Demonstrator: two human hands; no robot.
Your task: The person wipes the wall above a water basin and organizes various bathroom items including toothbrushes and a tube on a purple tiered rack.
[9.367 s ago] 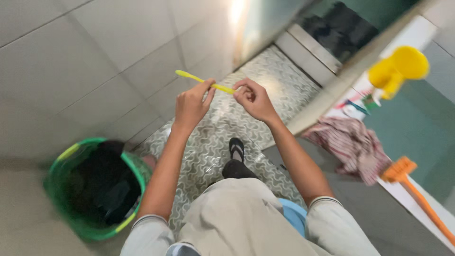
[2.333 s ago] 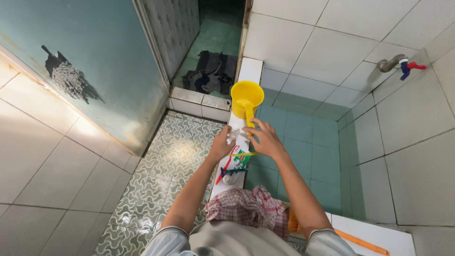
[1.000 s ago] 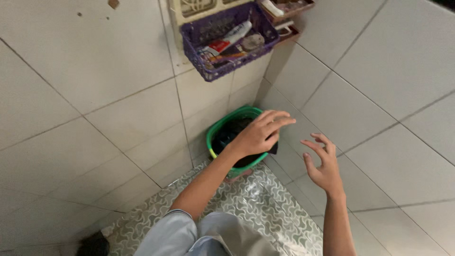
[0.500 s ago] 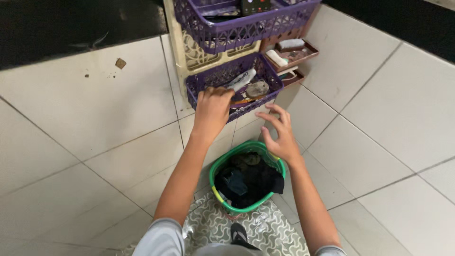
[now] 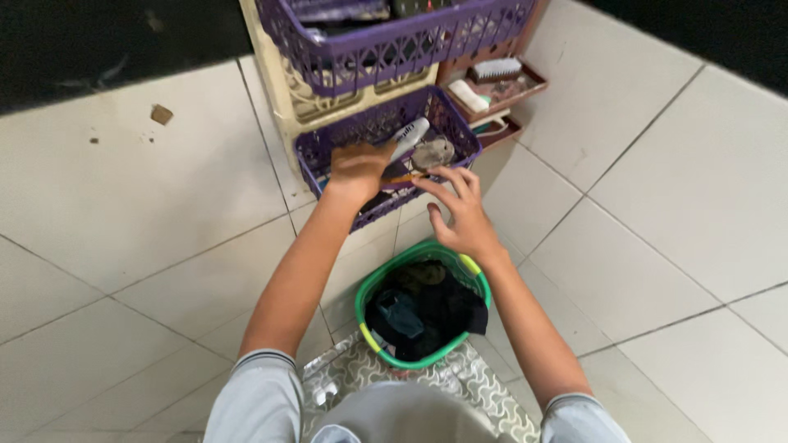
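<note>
A: Item one, left hand (image 5: 355,171). Position?

B: Inside the lower purple basket (image 5: 328,152) of the wall rack, fingers curled down among the contents. Whether they are clamped on anything, I cannot tell; the back of the hand hides them. Half a second ago it sat at the basket's front rim; now it is further in.

A: Item two, right hand (image 5: 460,215).

B: Fingers spread apart, holding nothing, tips at the basket's front edge, just beside a thin orange stick (image 5: 404,177) that lies in the basket. Half a second ago this hand hung lower, over the green bucket (image 5: 373,283); it has since risen to the basket.

A: Basket contents?

B: A white tube (image 5: 408,137) lying slantwise, touching or just beside the left hand; a grey-brown lump (image 5: 432,152) to its right; the orange stick under both.

A: Other entries?

B: Upper purple basket (image 5: 394,45) above, holding dark objects too dim to tell. A brown corner shelf (image 5: 525,82) to the right with a scrubbing brush (image 5: 495,69) and a pale bar (image 5: 471,96). The green bucket stands on the patterned floor below the right wrist, filled with dark cloth (image 5: 423,312). Compared with a second ago, the view has dropped closer to the rack.
</note>
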